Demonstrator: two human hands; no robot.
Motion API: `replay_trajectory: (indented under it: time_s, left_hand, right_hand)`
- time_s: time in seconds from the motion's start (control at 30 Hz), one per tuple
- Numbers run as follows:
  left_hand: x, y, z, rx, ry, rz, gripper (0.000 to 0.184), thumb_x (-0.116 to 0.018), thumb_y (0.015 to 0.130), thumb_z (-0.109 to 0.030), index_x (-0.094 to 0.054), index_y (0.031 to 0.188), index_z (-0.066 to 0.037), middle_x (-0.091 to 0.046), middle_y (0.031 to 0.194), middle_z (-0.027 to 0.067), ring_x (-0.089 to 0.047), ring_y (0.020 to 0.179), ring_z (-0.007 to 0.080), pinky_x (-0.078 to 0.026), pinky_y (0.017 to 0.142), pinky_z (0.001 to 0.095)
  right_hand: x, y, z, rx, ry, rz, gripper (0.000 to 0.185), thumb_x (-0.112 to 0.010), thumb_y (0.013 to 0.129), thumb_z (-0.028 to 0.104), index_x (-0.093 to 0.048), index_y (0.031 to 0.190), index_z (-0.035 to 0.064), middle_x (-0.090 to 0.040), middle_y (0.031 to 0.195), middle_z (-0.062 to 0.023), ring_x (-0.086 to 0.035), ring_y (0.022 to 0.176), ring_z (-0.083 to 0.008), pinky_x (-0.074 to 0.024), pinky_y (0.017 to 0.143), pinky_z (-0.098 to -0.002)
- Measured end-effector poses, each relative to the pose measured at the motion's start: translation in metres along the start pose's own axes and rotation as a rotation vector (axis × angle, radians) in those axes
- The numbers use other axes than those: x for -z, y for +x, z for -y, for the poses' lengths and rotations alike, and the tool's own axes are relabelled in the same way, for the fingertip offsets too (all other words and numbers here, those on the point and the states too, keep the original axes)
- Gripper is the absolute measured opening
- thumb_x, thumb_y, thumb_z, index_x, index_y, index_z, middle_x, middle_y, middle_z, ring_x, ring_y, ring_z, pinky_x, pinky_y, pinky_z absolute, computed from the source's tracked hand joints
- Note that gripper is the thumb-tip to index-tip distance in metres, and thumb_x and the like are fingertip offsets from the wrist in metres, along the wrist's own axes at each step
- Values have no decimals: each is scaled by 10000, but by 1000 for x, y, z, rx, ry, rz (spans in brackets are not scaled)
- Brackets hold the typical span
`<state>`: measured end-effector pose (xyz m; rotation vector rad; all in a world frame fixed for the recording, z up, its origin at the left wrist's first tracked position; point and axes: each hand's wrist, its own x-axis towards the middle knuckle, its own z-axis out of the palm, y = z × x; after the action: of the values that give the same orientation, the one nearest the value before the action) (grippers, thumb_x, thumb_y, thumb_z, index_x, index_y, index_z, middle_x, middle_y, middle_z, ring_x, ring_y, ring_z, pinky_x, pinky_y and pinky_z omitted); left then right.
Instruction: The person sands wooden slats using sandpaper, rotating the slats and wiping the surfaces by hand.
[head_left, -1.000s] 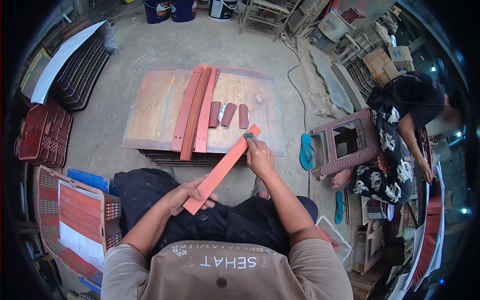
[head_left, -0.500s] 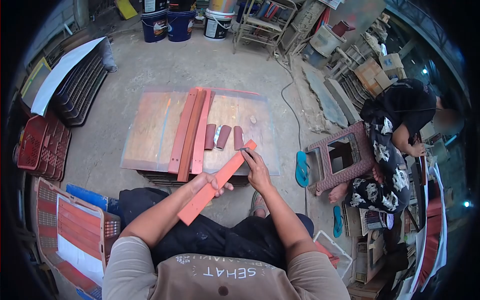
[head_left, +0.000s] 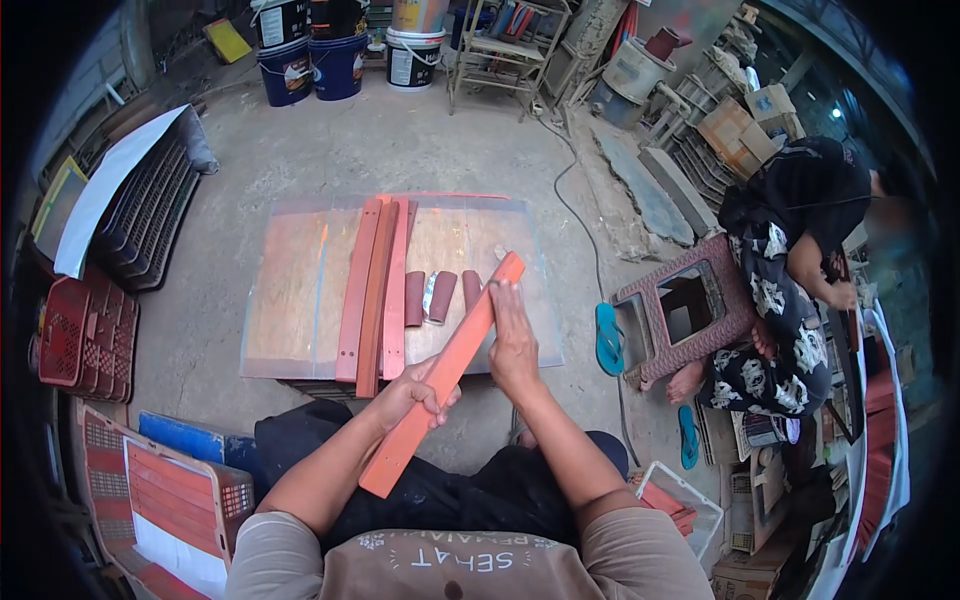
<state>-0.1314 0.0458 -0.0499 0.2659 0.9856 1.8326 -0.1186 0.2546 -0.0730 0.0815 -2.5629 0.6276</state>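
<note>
A red-painted wooden slat (head_left: 440, 385) slants up and to the right above my lap, its near end over my dark trousers. My left hand (head_left: 412, 398) is wrapped round its lower half. At the upper end, the fingers of my right hand (head_left: 514, 335) are pressed together against the slat's right edge; a small dark piece shows at their tips, too hidden to name. Beyond the slat, curled brown sandpaper pieces (head_left: 437, 298) lie on the low wooden board (head_left: 285, 290). Left of them, several long red slats (head_left: 362, 285) lie side by side.
At left stand a red crate (head_left: 90, 335) and a basket of slats (head_left: 235, 500). A white basket (head_left: 705, 515) is by my right side. Paint buckets (head_left: 415, 62) stand at the back. At right, another person (head_left: 800, 250) sits beyond a stool (head_left: 690, 300) and teal sandals (head_left: 608, 340).
The slat has turned onto its edge and points more steeply upward. My right hand has shifted along its upper end, fingers now straighter. The whole view has tilted slightly.
</note>
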Motion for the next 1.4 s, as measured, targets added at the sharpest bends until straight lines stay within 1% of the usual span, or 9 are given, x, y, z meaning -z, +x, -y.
replay_trajectory:
  time_s: [0.1, 0.23, 0.53, 0.83, 1.07, 1.17, 1.27, 1.3, 1.4]
  left_hand:
    - [0, -2, -5, 0, 33, -13, 890, -504, 519, 15, -337, 1393, -16, -526, 783, 122, -559, 538, 178, -469, 471, 268]
    - [-3, -6, -4, 23, 53, 17, 899, -500, 535, 39, -330, 1415, -31, -523, 785, 100, -561, 550, 163, -472, 475, 259]
    - [-7, -9, -11, -7, 146, -17, 906, -513, 514, 40, -343, 1403, -1, -541, 777, 106, -571, 546, 170, -469, 458, 254]
    - [-6, -12, -14, 29, 159, -20, 890, -500, 536, 40, -350, 1412, -23, -526, 775, 93, -569, 552, 167, -477, 474, 263]
    - [-6, -11, -11, 2, 60, 13, 853, -498, 536, 41, -386, 1378, -37, -520, 779, 97, -574, 552, 166, -475, 479, 265]
    - [-10, -16, -17, 3, 90, 26, 816, -523, 509, -2, -396, 1315, 13, -532, 783, 125, -569, 549, 184, -469, 476, 269]
    - [-15, -21, -20, 16, 120, 32, 816, -525, 503, 6, -390, 1308, 27, -527, 776, 124, -567, 542, 186, -467, 467, 270]
    - [-13, -21, -20, 11, 119, 28, 816, -525, 503, 10, -388, 1307, 31, -526, 776, 124, -566, 540, 187, -466, 464, 270]
    - [-8, -23, -20, -5, 91, 28, 815, -524, 502, 22, -384, 1305, 39, -523, 773, 123, -566, 536, 189, -463, 456, 272]
  right_hand:
    - [1, -3, 7, 3, -53, 75, 771, -402, 691, -165, -302, 1438, -7, -325, 1467, -246, -280, 1390, -369, -249, 1125, -484]
    - [4, 14, -8, -69, -152, -16, 755, -412, 709, -149, -293, 1441, -8, -336, 1468, -222, -275, 1396, -356, -250, 1120, -498]
    - [17, 12, 8, -43, 71, -94, 646, -435, 726, -139, -404, 1361, -20, -438, 1336, -220, -399, 1271, -404, -294, 1086, -504]
    - [9, 4, 13, 4, -191, -81, 642, -484, 712, -127, -432, 1344, -29, -453, 1289, -220, -440, 1205, -379, -365, 1022, -464]
    - [9, 11, 14, 0, -105, -222, 604, -471, 707, -144, -453, 1306, -63, -465, 1247, -243, -464, 1163, -397, -368, 1001, -466]
    - [16, 16, 5, 43, -194, -222, 588, -481, 717, -135, -445, 1301, -81, -458, 1240, -241, -455, 1159, -397, -367, 994, -458]
    - [19, 32, 1, -28, -163, -303, 612, -463, 712, -147, -437, 1318, -71, -449, 1250, -240, -434, 1182, -398, -350, 1004, -485]
    - [13, 30, 3, -43, -101, -318, 623, -471, 716, -139, -431, 1331, -55, -441, 1261, -245, -405, 1221, -409, -324, 1024, -534]
    - [5, 19, 11, -14, -130, -244, 615, -502, 730, -109, -430, 1336, -44, -438, 1274, -241, -399, 1239, -412, -299, 1041, -575]
